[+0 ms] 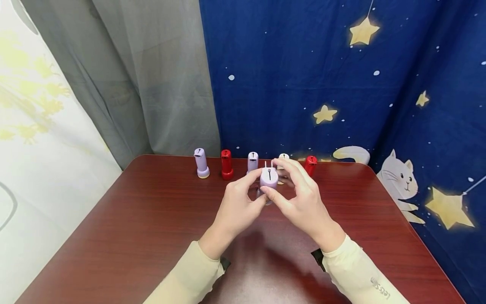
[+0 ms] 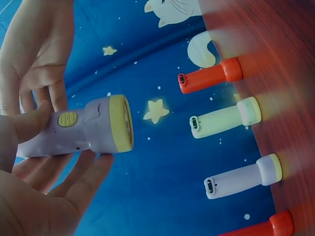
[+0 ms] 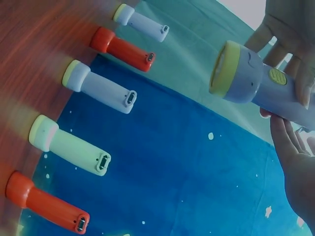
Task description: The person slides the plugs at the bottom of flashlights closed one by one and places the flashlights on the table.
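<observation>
Both hands hold a pale purple flashlight (image 1: 268, 179) over the table, tail end up. Two thin metal prongs stick out from that end in the head view. My left hand (image 1: 239, 204) grips its left side between thumb and fingers, and my right hand (image 1: 305, 200) does the same on the right. A yellow ring rims the lens end of the flashlight (image 2: 96, 125) in the left wrist view, and a yellow switch (image 3: 277, 76) shows on its body in the right wrist view. Its lens end points down toward the tabletop.
Along the far edge of the reddish-brown table (image 1: 159, 219), several flashlights stand in a row: a purple one (image 1: 201, 163), a red one (image 1: 226, 164), another purple one (image 3: 108, 91), a white one (image 3: 74, 147) and another red one (image 1: 310, 165). Curtains (image 1: 281, 84) hang behind.
</observation>
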`<state>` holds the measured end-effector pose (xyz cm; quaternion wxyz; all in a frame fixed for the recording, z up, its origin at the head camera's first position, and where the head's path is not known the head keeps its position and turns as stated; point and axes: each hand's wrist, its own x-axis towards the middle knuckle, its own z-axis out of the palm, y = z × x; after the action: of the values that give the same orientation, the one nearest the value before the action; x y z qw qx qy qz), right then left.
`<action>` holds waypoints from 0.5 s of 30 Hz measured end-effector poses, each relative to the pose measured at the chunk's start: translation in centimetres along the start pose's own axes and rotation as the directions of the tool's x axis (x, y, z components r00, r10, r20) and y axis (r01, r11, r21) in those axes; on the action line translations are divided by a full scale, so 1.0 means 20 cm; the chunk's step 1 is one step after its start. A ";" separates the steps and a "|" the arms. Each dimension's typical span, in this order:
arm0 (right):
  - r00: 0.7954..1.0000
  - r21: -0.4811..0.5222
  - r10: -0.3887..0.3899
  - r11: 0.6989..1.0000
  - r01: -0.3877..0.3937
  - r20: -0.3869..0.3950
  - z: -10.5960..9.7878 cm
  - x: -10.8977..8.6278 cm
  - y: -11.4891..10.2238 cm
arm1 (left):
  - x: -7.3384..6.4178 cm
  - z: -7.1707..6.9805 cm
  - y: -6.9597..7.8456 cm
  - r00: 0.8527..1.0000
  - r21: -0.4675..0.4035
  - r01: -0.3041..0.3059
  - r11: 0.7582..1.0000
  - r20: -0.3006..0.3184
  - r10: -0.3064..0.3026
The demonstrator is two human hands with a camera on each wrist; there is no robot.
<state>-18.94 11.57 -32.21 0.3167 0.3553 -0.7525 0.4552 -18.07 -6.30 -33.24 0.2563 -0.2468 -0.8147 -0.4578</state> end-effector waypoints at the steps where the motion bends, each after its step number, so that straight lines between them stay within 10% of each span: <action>1: 1.000 0.009 0.011 1.000 -0.011 -0.003 0.00 0.00 0.00 | 0.00 0.00 0.00 1.000 0.006 -0.010 1.000 -0.009 0.010; 10: 0.987 0.089 0.162 0.983 -0.160 -0.019 -0.01 -0.01 -0.02 | 0.00 -0.01 0.01 0.995 0.047 -0.069 0.996 -0.065 0.072; 15: 0.910 0.321 0.405 0.853 -0.412 0.090 -0.02 -0.01 -0.06 | -0.01 0.00 0.00 0.994 0.053 -0.086 0.995 -0.064 0.090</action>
<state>-17.73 11.59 -31.67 0.1410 0.2400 -0.7259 0.6290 -17.80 -6.39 -33.35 0.3091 -0.2608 -0.8052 -0.4336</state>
